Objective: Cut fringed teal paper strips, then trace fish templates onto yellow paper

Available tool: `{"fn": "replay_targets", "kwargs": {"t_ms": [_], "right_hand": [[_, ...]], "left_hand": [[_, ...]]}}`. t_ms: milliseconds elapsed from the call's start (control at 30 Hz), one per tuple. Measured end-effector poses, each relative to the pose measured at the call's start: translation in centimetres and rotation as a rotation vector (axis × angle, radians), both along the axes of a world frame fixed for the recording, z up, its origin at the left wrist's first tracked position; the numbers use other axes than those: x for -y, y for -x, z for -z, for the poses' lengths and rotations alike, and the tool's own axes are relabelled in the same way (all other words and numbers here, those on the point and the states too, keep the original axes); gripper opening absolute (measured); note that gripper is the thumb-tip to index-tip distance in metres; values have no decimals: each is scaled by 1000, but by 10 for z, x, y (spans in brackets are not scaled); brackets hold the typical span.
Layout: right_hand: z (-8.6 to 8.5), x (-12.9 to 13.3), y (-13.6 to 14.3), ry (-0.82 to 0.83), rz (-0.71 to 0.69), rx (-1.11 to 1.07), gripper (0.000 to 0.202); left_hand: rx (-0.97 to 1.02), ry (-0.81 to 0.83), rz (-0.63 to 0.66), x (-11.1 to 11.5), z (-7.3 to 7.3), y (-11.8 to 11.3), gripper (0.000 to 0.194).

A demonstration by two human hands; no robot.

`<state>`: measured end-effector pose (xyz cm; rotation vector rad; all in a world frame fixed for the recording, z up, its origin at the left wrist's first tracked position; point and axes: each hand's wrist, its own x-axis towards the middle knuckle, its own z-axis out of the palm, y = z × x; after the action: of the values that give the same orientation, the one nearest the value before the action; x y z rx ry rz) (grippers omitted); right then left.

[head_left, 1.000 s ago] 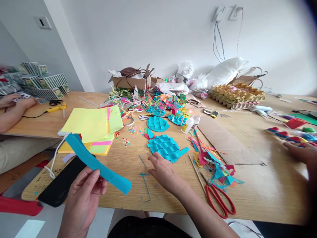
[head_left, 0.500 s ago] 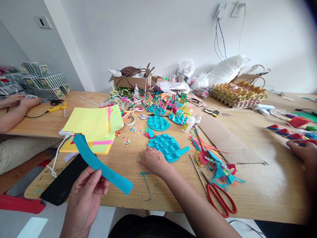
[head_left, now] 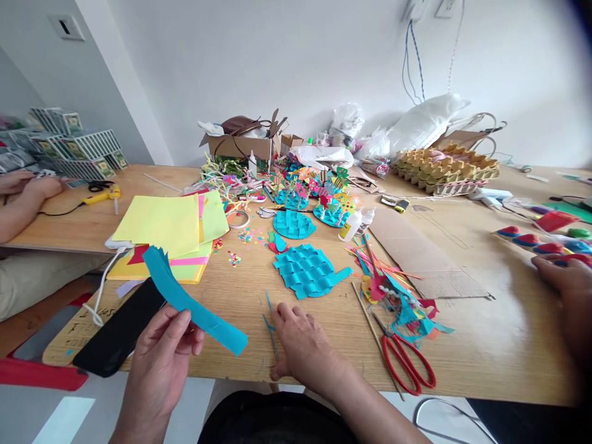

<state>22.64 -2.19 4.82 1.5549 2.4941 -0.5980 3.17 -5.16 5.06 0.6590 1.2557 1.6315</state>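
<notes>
My left hand (head_left: 169, 345) pinches a bundle of blue paper strips (head_left: 198, 308) above the table's front edge. Palm down on the wood, my right hand (head_left: 305, 345) has its fingers spread beside thin blue paper scraps (head_left: 271, 327). Just beyond it lies a large woven blue paper shape (head_left: 308, 270) with a tab at its right. A smaller woven blue shape (head_left: 293, 224) lies behind that one. Red-handled scissors (head_left: 407, 364) and a thin stick (head_left: 370, 327) lie to the right of my right hand.
Yellow paper sheets (head_left: 157, 225) and a black case (head_left: 118, 330) are at the left. Two glue bottles (head_left: 351, 226), colored scraps (head_left: 398, 302) and a cardboard sheet (head_left: 425, 256) lie right of center. Egg trays (head_left: 444, 168) stand behind. Other people's hands show at both sides.
My right hand has moved back toward the table's front edge, away from the large woven shape, and its fingers have spread. The view has shifted slightly. My left hand still holds the strips.
</notes>
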Motion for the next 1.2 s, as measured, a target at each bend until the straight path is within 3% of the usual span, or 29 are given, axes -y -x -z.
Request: {"fn": "replay_targets", "kwargs": {"t_ms": [233,400,833,1200], "right_hand": [[16,-8,-2,-78,90,-43,35],[27,-14,1,-114,139,-31,16],[18,-37,-9,-125,25,-19,29],[14,-34,1,-142,-30,46,15]], "left_hand": [[-22,0,16,2,-1,-1,16],[1,-3,13,1,0,-2,18],[7,16,5,3,1,0,20],[-19,20,-6,1,-1,-1,20]]}}
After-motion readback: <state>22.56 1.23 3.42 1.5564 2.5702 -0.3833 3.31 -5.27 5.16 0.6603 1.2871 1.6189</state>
